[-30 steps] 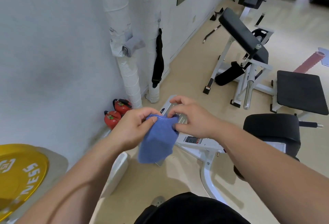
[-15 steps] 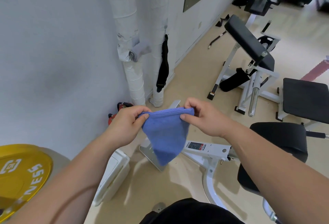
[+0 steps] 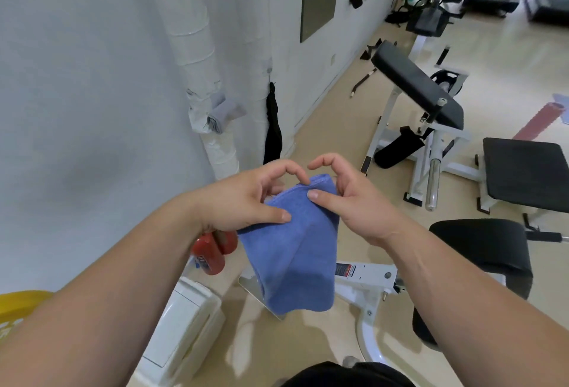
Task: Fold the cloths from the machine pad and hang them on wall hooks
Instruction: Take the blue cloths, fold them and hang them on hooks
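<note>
Left hand (image 3: 243,198) and right hand (image 3: 348,202) closer than before, both pinching blue terry cloth (image 3: 292,251); grey folded cloth (image 3: 221,114) on far white wrapped pipe (image 3: 184,32)

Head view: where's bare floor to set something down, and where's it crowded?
Bare floor runs between wall and bench; more beyond the bench, top right. Small patch between box and frame. Crowded under the cloth: canisters, box, frame, pad.
</note>
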A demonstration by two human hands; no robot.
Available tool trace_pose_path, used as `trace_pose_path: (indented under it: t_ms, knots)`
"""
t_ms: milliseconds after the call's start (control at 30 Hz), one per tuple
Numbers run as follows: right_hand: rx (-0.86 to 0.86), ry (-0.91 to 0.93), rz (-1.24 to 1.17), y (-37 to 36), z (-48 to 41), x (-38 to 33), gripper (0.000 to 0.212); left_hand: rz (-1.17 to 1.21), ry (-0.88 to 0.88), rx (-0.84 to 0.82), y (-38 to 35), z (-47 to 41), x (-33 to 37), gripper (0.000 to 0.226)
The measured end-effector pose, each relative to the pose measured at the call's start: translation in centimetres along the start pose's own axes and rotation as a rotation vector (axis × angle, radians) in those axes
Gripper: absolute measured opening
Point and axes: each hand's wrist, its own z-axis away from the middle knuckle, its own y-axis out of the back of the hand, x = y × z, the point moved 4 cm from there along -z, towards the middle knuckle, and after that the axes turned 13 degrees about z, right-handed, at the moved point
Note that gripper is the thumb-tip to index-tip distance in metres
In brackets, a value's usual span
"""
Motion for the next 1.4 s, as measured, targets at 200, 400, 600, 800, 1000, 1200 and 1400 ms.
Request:
trace_pose_path:
  t_ms: [200,400,600,800,1000,1200,1400]
  knots:
    - [0.187,-0.088,-0.145,4.8,-1.4,3.9,0.026,-0.156,0.074,0.187,-0.4,-4.8,0.5,0.038]
    - [0.008,-0.01,-0.144,9.9,-3.2,7.3,0.022,-0.157,0.156,0.442,-0.7,-10.1,1.1,0.056]
    - [-0.23,0.073,0.09,15.3,-6.8,9.7,0.023,-0.125,0.103,0.614,-1.0,-15.7,3.5,0.059]
    - [-0.365,0.071,0.38,18.2,-11.1,14.8,0.041,-0.066,-0.005,0.867,0.0,-18.6,4.5,0.057]
    - [-0.438,-0.057,0.483,20.0,-10.3,20.3,0.055,-0.212,0.131,0.95,0.9,-18.3,1.5,0.058]
    - [-0.439,-0.208,0.343,21.8,-8.6,23.1,0.052,-0.185,0.221,1.029,1.6,-17.7,-2.1,0.06]
    - [-0.222,-0.392,0.022,25.0,-7.7,23.9,0.039,-0.011,0.23,1.093,0.8,-17.6,-4.9,0.054]
